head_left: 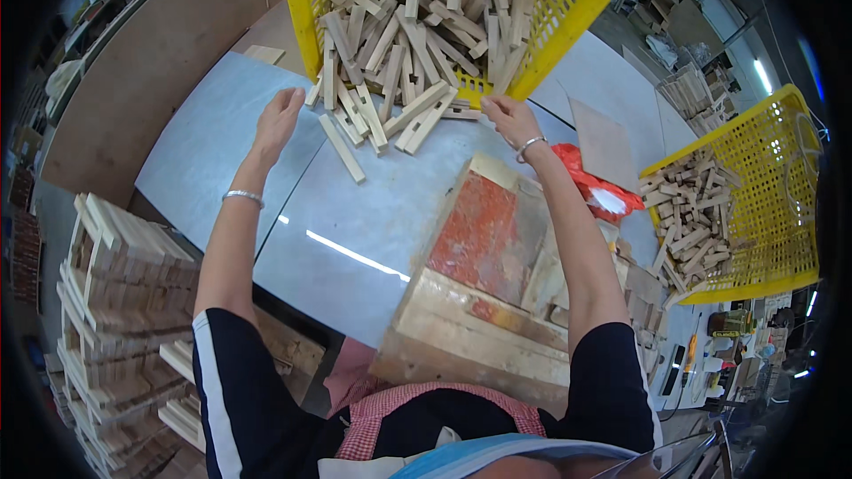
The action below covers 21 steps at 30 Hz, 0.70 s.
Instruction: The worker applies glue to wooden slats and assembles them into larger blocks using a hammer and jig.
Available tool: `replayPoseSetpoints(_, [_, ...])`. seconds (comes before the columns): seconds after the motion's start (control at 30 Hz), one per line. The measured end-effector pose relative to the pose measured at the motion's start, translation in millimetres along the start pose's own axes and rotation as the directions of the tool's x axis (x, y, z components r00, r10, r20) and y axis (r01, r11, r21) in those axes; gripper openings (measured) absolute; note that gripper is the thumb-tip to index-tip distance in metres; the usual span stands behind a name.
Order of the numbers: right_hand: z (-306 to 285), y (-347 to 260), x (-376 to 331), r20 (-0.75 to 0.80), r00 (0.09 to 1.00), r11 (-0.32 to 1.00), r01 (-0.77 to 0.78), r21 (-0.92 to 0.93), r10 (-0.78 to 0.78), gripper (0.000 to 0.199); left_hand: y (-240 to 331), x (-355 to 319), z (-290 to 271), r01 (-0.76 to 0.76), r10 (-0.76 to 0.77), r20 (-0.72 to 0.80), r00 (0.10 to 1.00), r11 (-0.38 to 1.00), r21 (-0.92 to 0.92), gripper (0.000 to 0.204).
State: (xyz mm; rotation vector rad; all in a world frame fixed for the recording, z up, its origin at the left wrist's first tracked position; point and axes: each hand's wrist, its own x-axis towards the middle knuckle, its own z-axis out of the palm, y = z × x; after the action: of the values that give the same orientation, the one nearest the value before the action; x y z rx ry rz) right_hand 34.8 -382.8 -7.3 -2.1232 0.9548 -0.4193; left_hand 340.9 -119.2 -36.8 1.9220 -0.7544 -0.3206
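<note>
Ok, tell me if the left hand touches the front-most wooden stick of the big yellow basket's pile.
Apart: the head view shows pale tabletop between the left hand and that wooden stick.

A pale blue-grey table (342,208), glossy enough to throw back a white streak of light, carries it all. Dark seams cross its top. At the far side sits a yellow crate (572,22); wooden sticks (342,149) lie loose at its near edge — some crossed, one well out in front. To the right are a flat board (603,137) and a red bag (612,201) — side by side. Nearer, a worn wooden block (461,310), partly red on top.
</note>
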Motion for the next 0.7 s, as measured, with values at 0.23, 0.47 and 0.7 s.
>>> replayPoseSetpoints(0.23, [75.5, 0.1, 69.6, -0.131, 0.986, 0.992, 0.097, -0.084, -0.107, 0.071, 14.5, 30.5, 66.1, 0.095, -0.082, 0.140, 0.987, 0.991, -0.090, 0.056])
replayPoseSetpoints(0.47, [115.4, -42.5, -12.8, 0.196, 0.979, 0.961, 0.107, -0.255, -0.057, 0.075, -2.3, -41.1, 50.2, -0.048, 0.032, 0.208, 0.978, 0.996, 0.074, 0.042])
replayPoseSetpoints(0.7, [79.3, -41.7, -65.7, 0.057, 0.886, 0.819, 0.448, -0.358, -0.460, 0.047, 2.4, -95.9, -20.1, -0.201, 0.146, 0.164, 0.975, 0.897, 0.393, 0.056])
